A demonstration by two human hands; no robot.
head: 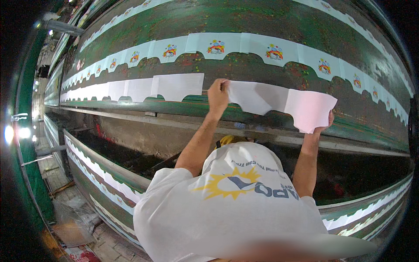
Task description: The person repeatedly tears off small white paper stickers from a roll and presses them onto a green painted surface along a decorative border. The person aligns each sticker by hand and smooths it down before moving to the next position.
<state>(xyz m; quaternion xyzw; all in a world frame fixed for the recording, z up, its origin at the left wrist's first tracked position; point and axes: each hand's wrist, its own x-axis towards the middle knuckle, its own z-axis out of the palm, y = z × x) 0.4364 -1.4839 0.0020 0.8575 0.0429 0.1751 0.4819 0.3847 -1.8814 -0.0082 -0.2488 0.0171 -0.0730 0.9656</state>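
My left hand [218,96] pinches the left edge of a white cut fabric piece [250,95] at the near side of a long green table [157,70]. My right hand [329,122] grips the lower right end of a pinkish-white fabric piece [311,109], which adjoins or overlaps the white one. Its right part is raised towards me, and most of the fingers are hidden behind it. To the left of my left hand, a row of plain white fabric pieces [178,85] lies along the table, their scalloped edges facing me.
Beyond lies a row of pale blue pieces [216,46] with rainbow cartoon prints; another row [343,14] is farther back. Behind me stands a second table [108,193] with similar rows. A narrow dark gap [131,140] separates the tables. Bright lamps [24,132] and a green post [26,82] are at left.
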